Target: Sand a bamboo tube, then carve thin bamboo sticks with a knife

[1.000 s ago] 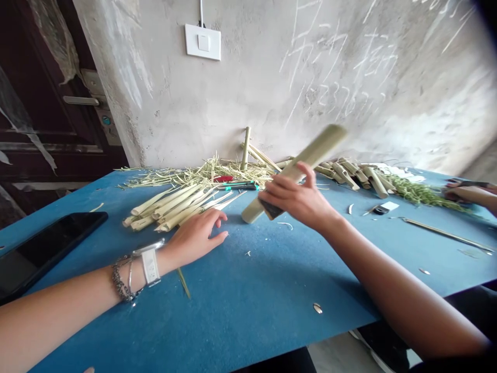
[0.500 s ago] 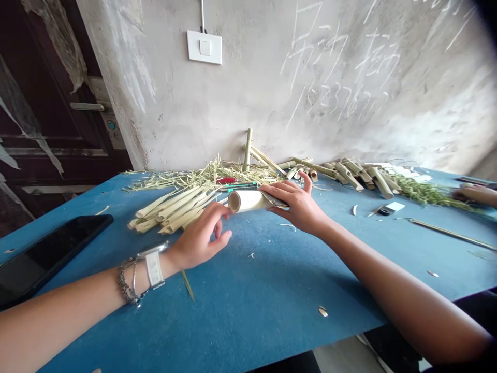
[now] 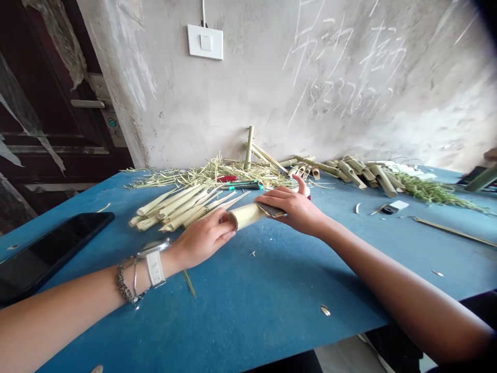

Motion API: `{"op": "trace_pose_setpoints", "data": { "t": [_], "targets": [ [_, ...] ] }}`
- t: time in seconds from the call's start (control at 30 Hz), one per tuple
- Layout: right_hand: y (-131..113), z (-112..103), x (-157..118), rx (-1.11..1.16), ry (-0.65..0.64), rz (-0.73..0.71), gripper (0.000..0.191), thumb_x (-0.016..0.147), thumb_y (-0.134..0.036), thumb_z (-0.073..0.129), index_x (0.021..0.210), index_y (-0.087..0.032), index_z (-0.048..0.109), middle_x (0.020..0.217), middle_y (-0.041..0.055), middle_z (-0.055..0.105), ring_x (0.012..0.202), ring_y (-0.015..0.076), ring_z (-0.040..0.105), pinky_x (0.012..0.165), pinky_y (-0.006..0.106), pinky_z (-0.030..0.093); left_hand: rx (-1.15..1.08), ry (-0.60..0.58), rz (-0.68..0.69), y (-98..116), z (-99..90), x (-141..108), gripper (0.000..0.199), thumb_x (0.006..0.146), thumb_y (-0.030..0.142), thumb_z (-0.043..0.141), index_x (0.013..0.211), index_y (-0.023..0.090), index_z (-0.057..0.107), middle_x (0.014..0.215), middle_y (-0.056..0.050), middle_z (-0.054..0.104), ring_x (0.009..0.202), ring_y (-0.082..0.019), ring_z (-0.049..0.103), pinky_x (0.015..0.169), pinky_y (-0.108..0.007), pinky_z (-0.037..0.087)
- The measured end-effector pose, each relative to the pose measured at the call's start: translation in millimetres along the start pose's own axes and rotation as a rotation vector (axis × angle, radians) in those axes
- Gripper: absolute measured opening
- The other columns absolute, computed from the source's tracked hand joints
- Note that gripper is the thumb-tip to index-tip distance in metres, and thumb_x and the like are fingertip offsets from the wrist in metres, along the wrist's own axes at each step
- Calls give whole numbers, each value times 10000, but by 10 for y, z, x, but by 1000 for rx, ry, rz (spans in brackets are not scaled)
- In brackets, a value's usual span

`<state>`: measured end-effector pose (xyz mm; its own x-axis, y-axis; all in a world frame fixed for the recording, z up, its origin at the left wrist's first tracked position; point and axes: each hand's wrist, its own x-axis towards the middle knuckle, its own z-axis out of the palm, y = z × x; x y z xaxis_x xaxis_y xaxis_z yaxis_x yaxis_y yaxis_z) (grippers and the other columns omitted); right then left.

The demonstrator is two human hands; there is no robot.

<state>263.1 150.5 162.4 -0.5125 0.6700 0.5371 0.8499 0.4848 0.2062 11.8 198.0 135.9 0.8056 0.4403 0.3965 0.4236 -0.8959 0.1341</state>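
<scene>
A pale bamboo tube lies nearly level above the blue table. Its left rim is pinched by my left hand, the thumb below and the fingers at the open end. Around the tube's right part a dark, thin sheet like sandpaper is wrapped, and my right hand grips sheet and tube together from above, with one finger raised. Split bamboo pieces lie beside my left hand, toward the wall.
A black phone is at the left. Behind lie bamboo shavings, a green-black cutter and several bamboo tubes. Green leafy stems and a thin stick are at the right.
My left hand has closed on the tube's left end, which has dipped and now tilts. The person's hand at the far right edge has moved back, and a green bamboo piece shows there.
</scene>
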Motion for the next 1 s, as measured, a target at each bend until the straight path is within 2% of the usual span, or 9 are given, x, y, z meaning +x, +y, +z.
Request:
{"op": "trace_pose_setpoints", "data": {
  "t": [0.1,0.3,0.4,0.57,0.77,1.0],
  "targets": [
    [-22,-22,2,29,-13,6,338,868,-206,495,1193,-295,522,1091,2,639,997,168,558,1039,475,75,18,-3,33,17,-8,-9,271,912,264,377,879,171,629,957,-66,539,812,-170,540,740,-269,425],
    [-36,-15,6,96,-44,29,334,871,-266,503,1205,-279,516,1079,26,640,1003,188,560,1027,493,63,48,151,59,25,-51,-34,298,917,286,386,854,150,643,777,-41,522,666,-129,515,639,-228,404],
    [-35,-4,-1,95,-45,34,332,870,-267,505,1201,-287,517,1075,17,642,1001,185,565,1029,486,48,84,203,132,11,-47,-37,292,916,294,402,844,160,651,721,-21,530,616,-114,505,586,-216,382],
    [-32,-2,-2,108,-49,34,340,860,-266,522,1200,-289,519,1080,14,640,1004,185,564,1033,474,36,149,364,246,-6,-20,-30,285,912,305,419,795,166,638,649,9,520,541,-93,488,515,-200,348],
    [-33,5,9,121,-48,43,345,854,-266,530,1198,-286,520,1091,16,633,1019,191,556,1035,475,25,213,401,212,36,-30,-39,269,907,306,431,771,156,608,659,6,534,542,-101,502,530,-205,365],
    [-23,7,7,111,-35,44,348,855,-266,531,1202,-280,517,1087,20,633,1012,193,559,1035,478,48,162,397,157,48,-47,-43,247,895,311,459,775,153,606,694,-2,558,593,-105,532,566,-201,385]
  ]
}}
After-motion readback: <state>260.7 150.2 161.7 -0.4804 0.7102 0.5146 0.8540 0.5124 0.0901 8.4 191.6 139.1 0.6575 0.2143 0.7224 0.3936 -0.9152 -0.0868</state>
